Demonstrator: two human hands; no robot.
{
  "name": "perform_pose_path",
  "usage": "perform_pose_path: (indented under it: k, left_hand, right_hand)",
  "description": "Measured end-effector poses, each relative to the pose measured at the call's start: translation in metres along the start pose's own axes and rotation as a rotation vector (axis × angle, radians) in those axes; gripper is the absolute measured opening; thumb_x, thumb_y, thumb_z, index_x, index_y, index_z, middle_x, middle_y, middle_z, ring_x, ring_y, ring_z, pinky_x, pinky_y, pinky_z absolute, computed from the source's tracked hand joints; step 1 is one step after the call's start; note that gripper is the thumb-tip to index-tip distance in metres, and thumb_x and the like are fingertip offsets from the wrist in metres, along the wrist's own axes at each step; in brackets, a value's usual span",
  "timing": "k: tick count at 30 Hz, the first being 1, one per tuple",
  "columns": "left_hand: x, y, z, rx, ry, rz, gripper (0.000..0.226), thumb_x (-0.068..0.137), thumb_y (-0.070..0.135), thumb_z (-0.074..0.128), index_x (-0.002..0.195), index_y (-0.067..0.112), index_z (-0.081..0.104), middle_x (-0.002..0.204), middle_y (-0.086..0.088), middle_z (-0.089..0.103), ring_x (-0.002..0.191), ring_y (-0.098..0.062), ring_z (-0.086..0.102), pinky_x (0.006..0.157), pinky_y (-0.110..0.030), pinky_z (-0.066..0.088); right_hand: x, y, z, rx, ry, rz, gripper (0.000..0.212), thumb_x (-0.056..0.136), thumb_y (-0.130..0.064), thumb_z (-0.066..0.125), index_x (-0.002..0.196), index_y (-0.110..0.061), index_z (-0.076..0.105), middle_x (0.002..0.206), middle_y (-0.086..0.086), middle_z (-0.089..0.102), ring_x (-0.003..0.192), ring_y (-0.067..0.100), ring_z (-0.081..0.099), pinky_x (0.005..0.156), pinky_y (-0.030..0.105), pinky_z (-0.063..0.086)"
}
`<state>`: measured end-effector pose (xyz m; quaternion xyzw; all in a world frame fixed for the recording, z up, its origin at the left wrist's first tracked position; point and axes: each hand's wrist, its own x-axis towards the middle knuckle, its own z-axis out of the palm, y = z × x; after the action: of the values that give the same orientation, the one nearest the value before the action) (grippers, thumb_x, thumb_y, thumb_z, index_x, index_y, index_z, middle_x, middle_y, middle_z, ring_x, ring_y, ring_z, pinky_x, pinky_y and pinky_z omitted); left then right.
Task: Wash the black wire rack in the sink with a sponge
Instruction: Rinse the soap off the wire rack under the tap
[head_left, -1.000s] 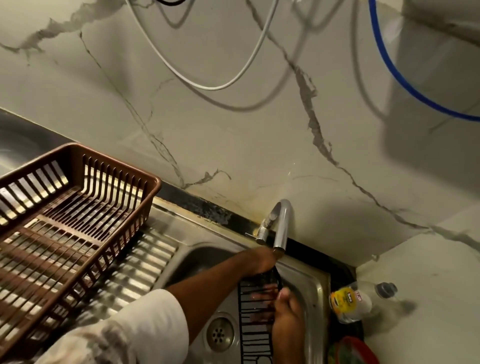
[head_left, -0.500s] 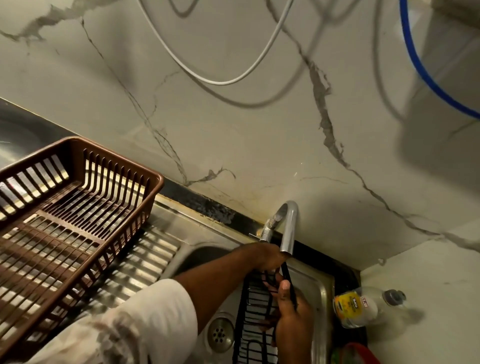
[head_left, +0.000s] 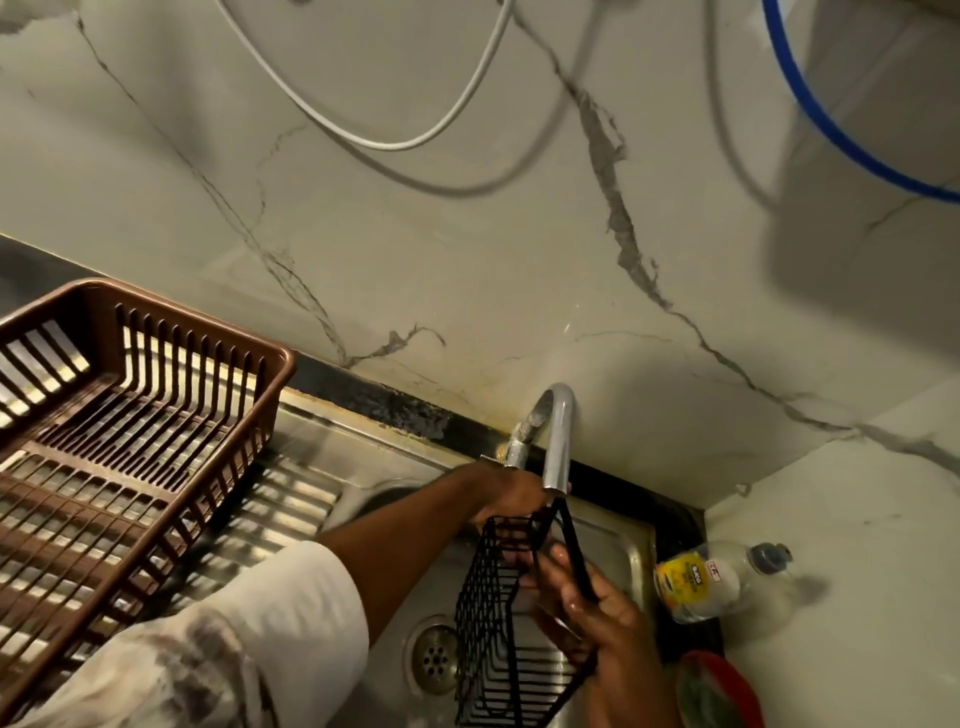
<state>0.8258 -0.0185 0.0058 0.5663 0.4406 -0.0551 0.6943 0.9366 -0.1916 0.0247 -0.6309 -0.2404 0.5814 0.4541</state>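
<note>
The rack (head_left: 493, 629), a black wire basket, stood tilted over the sink (head_left: 631, 551) in the lower middle of the frame, its upper end just below the tap (head_left: 556, 441) spout. The left hand (head_left: 511, 493) reached in from the lower left, its sleeve (head_left: 249, 634) white and stained, and was closed on the rack's top edge right under the spout. The right hand (head_left: 597, 618) came up from the bottom edge and gripped the rack's right side, its fingers (head_left: 563, 566) curled around a thick black wire and looking wet. Whether either hand held a sponge could not be told. No stream of water could be made out at the spout.

The drain (head_left: 434, 657) sat in the sink floor just left of the rack's lower part. On the ribbed steel drainboard (head_left: 296, 499) at the left lay a brown slatted plastic basket (head_left: 130, 431), filling the left side of the frame. At the lower right, on the pale worktop (head_left: 857, 623), a clear bottle (head_left: 727, 577) with a yellow label lay on its side just beside the sink rim, and a red-rimmed thing (head_left: 719, 691), blurred, showed below it at the frame's edge. A veined marble wall (head_left: 467, 234) filled the upper frame, with a white cable (head_left: 384, 135) looping at the top middle and a blue hose (head_left: 831, 140) curving at the upper right.
</note>
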Motion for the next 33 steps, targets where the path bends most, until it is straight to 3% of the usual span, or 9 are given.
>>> perform_pose_path:
  k: [2, 5, 7, 10, 15, 21, 24, 28, 33]
  left_hand:
    - [0.004, -0.003, 0.012, 0.105, -0.049, -0.015, 0.058, 0.104, 0.06, 0.034, 0.126, 0.012, 0.059, 0.098, -0.008, 0.069, 0.083, -0.018, 0.065, 0.078, -0.034, 0.056]
    - [0.004, -0.005, 0.036, 0.368, -0.033, 0.121, 0.062, 0.108, 0.054, 0.021, 0.098, 0.013, 0.066, 0.086, -0.007, 0.065, 0.075, -0.017, 0.059, 0.091, -0.037, 0.047]
    - [0.003, -0.005, 0.04, 0.366, -0.072, 0.216, 0.064, 0.109, 0.05, 0.017, 0.085, 0.013, 0.063, 0.075, -0.006, 0.061, 0.064, -0.014, 0.056, 0.085, -0.037, 0.048]
    - [0.005, -0.004, 0.035, 0.221, -0.238, 0.206, 0.065, 0.11, 0.044, 0.016, 0.073, 0.01, 0.058, 0.062, -0.002, 0.06, 0.055, -0.012, 0.054, 0.075, -0.034, 0.047]
    - [0.026, -0.021, 0.016, 0.161, -0.018, 0.108, 0.059, 0.102, 0.06, 0.033, 0.125, 0.017, 0.064, 0.127, -0.009, 0.066, 0.117, -0.021, 0.06, 0.11, -0.043, 0.041]
    - [0.035, -0.033, 0.005, 0.105, 0.1, 0.044, 0.07, 0.099, 0.065, 0.037, 0.152, 0.019, 0.042, 0.157, -0.01, 0.043, 0.142, -0.025, 0.042, 0.12, -0.046, 0.029]
    - [0.028, -0.022, 0.008, 0.044, 0.04, 0.062, 0.069, 0.101, 0.063, 0.038, 0.147, 0.013, 0.047, 0.149, -0.011, 0.051, 0.133, -0.026, 0.05, 0.115, -0.041, 0.036]
    - [0.021, -0.005, 0.014, 0.038, -0.025, 0.094, 0.062, 0.098, 0.069, 0.04, 0.105, 0.014, 0.067, 0.099, -0.005, 0.068, 0.097, -0.018, 0.063, 0.087, -0.031, 0.048]
    - [0.02, -0.005, 0.011, 0.062, -0.078, 0.081, 0.063, 0.106, 0.058, 0.028, 0.076, 0.013, 0.06, 0.078, -0.004, 0.064, 0.079, -0.013, 0.06, 0.082, -0.022, 0.047]
  right_hand:
    - [0.005, -0.007, -0.001, -0.025, -0.076, 0.132, 0.046, 0.079, 0.017, 0.049, 0.118, -0.003, 0.065, 0.11, 0.017, 0.075, 0.087, 0.035, 0.074, 0.068, 0.037, 0.057]
    - [0.011, -0.005, 0.01, -0.251, 0.06, 0.069, 0.026, 0.099, -0.005, 0.045, 0.107, -0.008, 0.069, 0.095, 0.014, 0.077, 0.067, 0.035, 0.071, 0.044, 0.024, 0.046]
    - [0.019, 0.001, 0.022, -0.387, 0.278, -0.09, 0.035, 0.106, -0.032, 0.044, 0.098, -0.013, 0.071, 0.077, 0.008, 0.077, 0.063, 0.032, 0.071, 0.044, 0.03, 0.052]
    - [0.019, -0.003, 0.028, -0.511, 0.427, -0.204, 0.046, 0.103, -0.045, 0.043, 0.079, -0.017, 0.07, 0.061, 0.005, 0.072, 0.054, 0.028, 0.07, 0.054, 0.049, 0.06]
    - [0.01, -0.011, 0.026, -0.43, 0.413, -0.252, 0.049, 0.1, -0.046, 0.045, 0.076, -0.01, 0.067, 0.057, 0.012, 0.066, 0.044, 0.024, 0.061, 0.041, 0.031, 0.051]
    - [0.016, -0.015, 0.019, -0.433, 0.403, -0.247, 0.049, 0.1, -0.047, 0.045, 0.074, -0.012, 0.066, 0.05, 0.006, 0.062, 0.05, 0.026, 0.063, 0.05, 0.043, 0.057]
    - [0.029, -0.019, 0.021, -0.455, 0.407, -0.21, 0.05, 0.1, -0.049, 0.042, 0.078, -0.011, 0.066, 0.05, 0.004, 0.061, 0.047, 0.02, 0.063, 0.048, 0.035, 0.056]
    - [0.054, -0.013, 0.026, -0.565, 0.445, -0.136, 0.055, 0.101, -0.052, 0.037, 0.076, -0.014, 0.068, 0.049, 0.004, 0.065, 0.047, 0.024, 0.067, 0.057, 0.047, 0.062]
    - [0.065, -0.007, 0.028, -0.594, 0.436, -0.147, 0.055, 0.101, -0.053, 0.037, 0.074, -0.016, 0.068, 0.048, 0.003, 0.064, 0.047, 0.025, 0.066, 0.058, 0.048, 0.061]
